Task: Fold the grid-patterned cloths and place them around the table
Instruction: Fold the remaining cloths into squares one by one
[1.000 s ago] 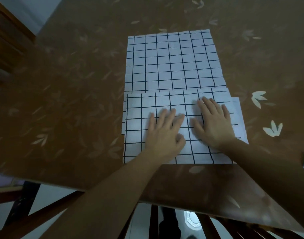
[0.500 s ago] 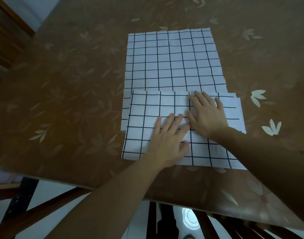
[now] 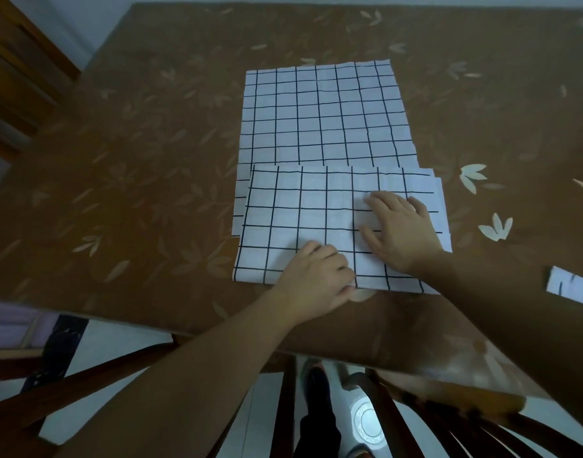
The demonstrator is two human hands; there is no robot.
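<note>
Head view: folded grid cloth (image 3: 300,226) at near centre of desk (image 3: 134,160), overlapping near end of flat second cloth (image 3: 323,114).
Right hand (image 3: 402,229) flat, fingers spread, pressing right half; left hand (image 3: 316,276) curled at near hem, pinch or not cannot tell. Risk: layers sliding askew under uneven pull, dragging second cloth along.

Home dining room, table (image 3: 151,160) under brown leaf-print cover (glossy), wooden chair (image 3: 399,418), tiled floor (image 3: 124,345)
</note>
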